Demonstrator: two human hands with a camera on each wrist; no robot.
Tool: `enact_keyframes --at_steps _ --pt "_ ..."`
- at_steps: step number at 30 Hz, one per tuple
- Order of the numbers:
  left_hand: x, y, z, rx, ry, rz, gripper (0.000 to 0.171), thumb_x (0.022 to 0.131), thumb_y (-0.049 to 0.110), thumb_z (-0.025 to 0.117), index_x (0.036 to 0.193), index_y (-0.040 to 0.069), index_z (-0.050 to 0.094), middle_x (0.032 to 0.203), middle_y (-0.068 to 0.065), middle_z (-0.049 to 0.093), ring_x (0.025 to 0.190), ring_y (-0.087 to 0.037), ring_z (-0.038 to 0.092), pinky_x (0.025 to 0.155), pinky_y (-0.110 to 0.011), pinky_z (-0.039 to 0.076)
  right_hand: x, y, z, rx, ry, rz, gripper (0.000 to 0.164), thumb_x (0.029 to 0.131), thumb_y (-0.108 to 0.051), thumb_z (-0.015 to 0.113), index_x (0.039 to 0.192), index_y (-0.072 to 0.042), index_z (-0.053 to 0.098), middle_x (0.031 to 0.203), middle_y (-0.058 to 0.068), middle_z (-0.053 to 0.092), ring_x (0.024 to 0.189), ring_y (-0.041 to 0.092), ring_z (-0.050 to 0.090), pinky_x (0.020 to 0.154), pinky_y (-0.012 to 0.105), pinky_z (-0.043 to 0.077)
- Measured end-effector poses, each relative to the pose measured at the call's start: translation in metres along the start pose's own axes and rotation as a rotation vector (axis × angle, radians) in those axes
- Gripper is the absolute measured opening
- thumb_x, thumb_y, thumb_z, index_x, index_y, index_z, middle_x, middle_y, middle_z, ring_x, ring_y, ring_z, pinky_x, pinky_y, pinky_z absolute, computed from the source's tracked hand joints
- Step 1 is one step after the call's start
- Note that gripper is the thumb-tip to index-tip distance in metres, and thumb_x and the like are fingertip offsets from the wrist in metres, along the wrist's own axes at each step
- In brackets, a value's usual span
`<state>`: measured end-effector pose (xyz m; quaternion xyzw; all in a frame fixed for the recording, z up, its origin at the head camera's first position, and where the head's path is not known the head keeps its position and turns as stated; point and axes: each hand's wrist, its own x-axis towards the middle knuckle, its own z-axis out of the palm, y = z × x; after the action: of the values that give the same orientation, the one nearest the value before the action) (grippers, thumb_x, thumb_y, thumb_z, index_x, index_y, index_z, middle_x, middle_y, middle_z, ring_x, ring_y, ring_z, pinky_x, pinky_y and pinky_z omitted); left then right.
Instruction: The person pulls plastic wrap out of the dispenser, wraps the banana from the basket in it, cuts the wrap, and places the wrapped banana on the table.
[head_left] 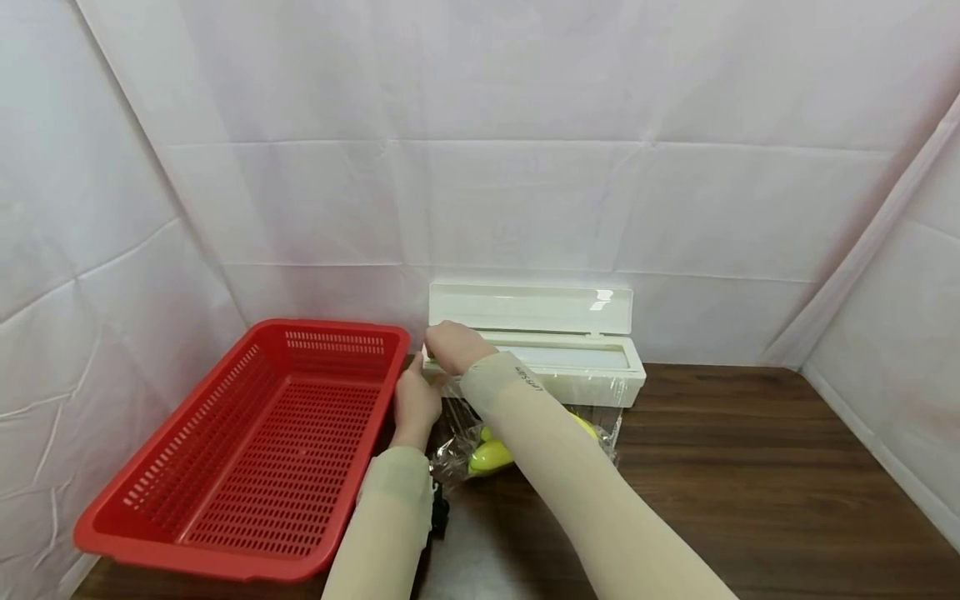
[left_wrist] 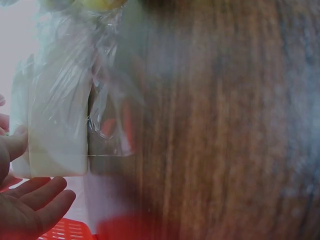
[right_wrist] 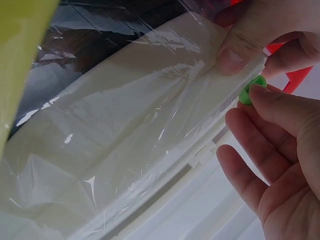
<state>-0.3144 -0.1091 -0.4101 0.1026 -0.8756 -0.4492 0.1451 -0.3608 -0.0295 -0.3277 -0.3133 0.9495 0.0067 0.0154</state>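
Note:
A long white cling film dispenser (head_left: 634, 385) stands at the back with its lid (head_left: 525, 307) raised. My left hand (head_left: 416, 404) grips its left end, thumb (right_wrist: 232, 61) pressed on the front face. At the same end my right hand (head_left: 453, 343) pinches a small green slider (right_wrist: 252, 91) between thumb and finger, on the dispenser's top edge. Clear cling film (right_wrist: 165, 100) hangs down the front and spreads over a smooth yellow object (head_left: 491, 456) on the table. My right forearm hides part of the yellow object and the film.
A red slotted plastic basket (head_left: 187, 560) stands at the left, its right rim close to my left hand. White cloth (head_left: 525, 200) hangs behind and at both sides. Brown wood-grain tabletop (head_left: 720, 467) extends to the right. A small black item (head_left: 440, 510) shows beside my left sleeve.

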Motion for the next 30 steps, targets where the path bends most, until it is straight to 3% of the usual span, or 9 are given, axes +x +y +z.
enact_keyframes --at_steps 6,14,19,22,27,30 --pt "-0.001 0.000 0.002 0.019 0.004 0.000 0.059 0.091 0.025 0.062 0.143 0.005 0.040 0.131 -0.022 0.055 0.111 -0.033 0.058 0.094 -0.043 0.047 -0.002 0.001 -0.001 -0.001 -0.021 0.006 0.022 0.091 0.001 0.051 0.087 -0.010 0.070 0.089 0.002 0.071 0.076 0.013 0.060 0.069 0.027 0.049" --pt "-0.003 0.001 0.002 0.017 0.029 0.025 0.059 0.091 0.024 0.063 0.141 0.002 0.042 0.129 -0.022 0.057 0.114 -0.033 0.057 0.097 -0.044 0.045 -0.005 0.002 -0.002 0.007 -0.014 0.012 0.023 0.091 0.000 0.051 0.098 -0.010 0.070 0.102 0.002 0.070 0.094 0.016 0.065 0.083 0.030 0.052" --pt "-0.002 0.000 0.002 0.025 0.056 0.059 0.057 0.090 0.021 0.064 0.139 -0.001 0.044 0.124 -0.023 0.060 0.110 -0.034 0.059 0.095 -0.044 0.047 -0.005 0.004 -0.003 -0.013 -0.001 -0.005 0.019 0.090 0.001 0.052 0.079 -0.011 0.063 0.084 0.001 0.066 0.074 0.013 0.053 0.070 0.027 0.046" --pt "-0.002 0.000 0.004 0.022 0.061 0.065 0.056 0.090 0.019 0.064 0.138 -0.002 0.045 0.124 -0.024 0.060 0.110 -0.034 0.059 0.095 -0.044 0.046 -0.005 0.005 -0.003 -0.023 0.004 -0.009 0.022 0.089 0.001 0.053 0.072 -0.012 0.057 0.079 0.001 0.062 0.070 0.013 0.048 0.067 0.027 0.043" --pt "-0.002 -0.001 0.007 -0.011 0.058 0.053 0.055 0.089 0.014 0.064 0.138 -0.003 0.045 0.127 -0.025 0.057 0.114 -0.036 0.057 0.098 -0.045 0.045 -0.007 0.006 -0.002 -0.025 -0.002 0.002 0.017 0.089 -0.001 0.055 0.080 -0.011 0.065 0.089 0.003 0.069 0.079 0.015 0.059 0.074 0.030 0.051" --pt "0.002 -0.007 0.011 0.007 0.068 0.071 0.056 0.089 0.016 0.063 0.139 -0.002 0.044 0.127 -0.026 0.057 0.114 -0.036 0.057 0.097 -0.044 0.046 -0.007 0.007 -0.002 -0.027 -0.009 0.011 0.018 0.089 0.000 0.054 0.079 -0.010 0.065 0.089 0.003 0.069 0.079 0.015 0.059 0.075 0.031 0.051"
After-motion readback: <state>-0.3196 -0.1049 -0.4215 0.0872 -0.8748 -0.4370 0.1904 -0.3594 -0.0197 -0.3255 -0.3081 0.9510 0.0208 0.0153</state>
